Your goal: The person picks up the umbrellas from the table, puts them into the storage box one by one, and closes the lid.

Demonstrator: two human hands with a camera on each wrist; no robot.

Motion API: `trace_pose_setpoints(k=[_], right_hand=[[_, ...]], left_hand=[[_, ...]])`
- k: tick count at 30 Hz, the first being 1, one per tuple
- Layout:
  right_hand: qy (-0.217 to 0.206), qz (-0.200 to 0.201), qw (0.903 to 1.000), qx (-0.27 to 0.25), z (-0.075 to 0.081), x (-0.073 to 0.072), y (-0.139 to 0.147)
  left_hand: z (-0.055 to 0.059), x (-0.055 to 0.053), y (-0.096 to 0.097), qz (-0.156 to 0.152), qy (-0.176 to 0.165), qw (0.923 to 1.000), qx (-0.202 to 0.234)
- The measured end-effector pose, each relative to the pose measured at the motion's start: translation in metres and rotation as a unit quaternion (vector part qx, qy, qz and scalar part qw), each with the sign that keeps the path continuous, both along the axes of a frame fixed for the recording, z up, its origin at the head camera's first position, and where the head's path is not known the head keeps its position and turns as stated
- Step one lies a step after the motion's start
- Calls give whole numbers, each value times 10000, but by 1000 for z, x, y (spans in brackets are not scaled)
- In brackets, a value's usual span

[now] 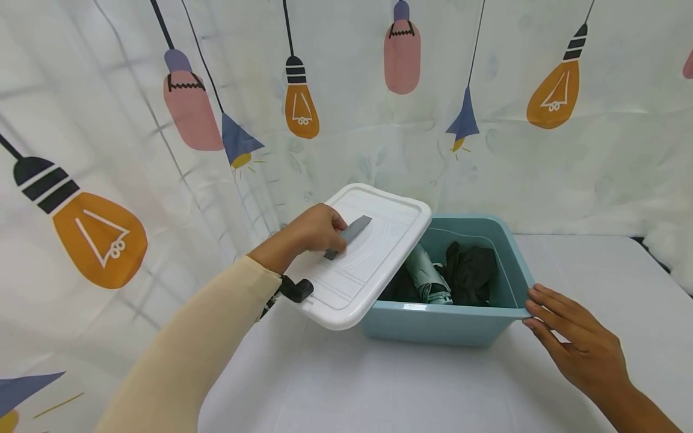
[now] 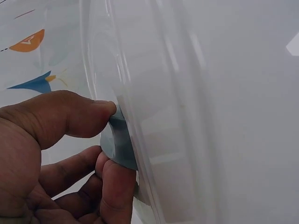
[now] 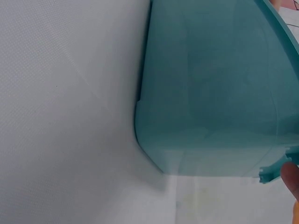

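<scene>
My left hand (image 1: 323,228) pinches the grey handle (image 1: 349,237) on top of a white plastic lid (image 1: 379,264). In the left wrist view, thumb and fingers close on that handle (image 2: 122,142). The lid is tilted and overlaps the left end of a blue storage bin (image 1: 433,325). Dark cloth (image 1: 471,273) and a rolled light-green bundle (image 1: 425,273) lie inside; the lid hides the bin's left part. My right hand (image 1: 582,340) touches the bin's front right corner with fairly straight fingers. The right wrist view shows the bin's outer wall (image 3: 210,84) and a fingertip (image 3: 290,179) beside its corner bracket.
The bin stands on a white-covered table (image 1: 411,385), near its back edge. Behind and to the left hangs a white curtain (image 1: 346,156) printed with lamps and bulbs. White material (image 1: 668,252) bulges at the far right edge.
</scene>
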State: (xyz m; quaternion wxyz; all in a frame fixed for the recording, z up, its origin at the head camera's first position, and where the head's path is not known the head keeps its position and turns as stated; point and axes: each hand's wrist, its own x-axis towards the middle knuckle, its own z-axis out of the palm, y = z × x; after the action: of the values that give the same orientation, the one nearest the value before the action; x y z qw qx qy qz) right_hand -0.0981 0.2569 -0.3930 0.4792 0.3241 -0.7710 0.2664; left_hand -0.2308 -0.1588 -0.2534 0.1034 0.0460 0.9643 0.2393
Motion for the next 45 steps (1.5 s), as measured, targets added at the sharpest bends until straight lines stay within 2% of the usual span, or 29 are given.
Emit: trace_pose_setpoints(k=[6, 17, 25, 45], right_hand=[[22, 16, 10000, 12, -1, -1, 1], [227, 277, 9993, -147, -2, -5, 0], [267, 380, 9986, -247, -6, -6, 2], [131, 199, 9996, -146, -8, -7, 5]], left_hand=[[2, -1, 3, -68, -58, 10000, 1], [1, -3, 4, -162, -98, 9998, 30], [2, -5, 7, -345, -89, 9994, 56], [2, -6, 15, -655, -127, 9977, 73]])
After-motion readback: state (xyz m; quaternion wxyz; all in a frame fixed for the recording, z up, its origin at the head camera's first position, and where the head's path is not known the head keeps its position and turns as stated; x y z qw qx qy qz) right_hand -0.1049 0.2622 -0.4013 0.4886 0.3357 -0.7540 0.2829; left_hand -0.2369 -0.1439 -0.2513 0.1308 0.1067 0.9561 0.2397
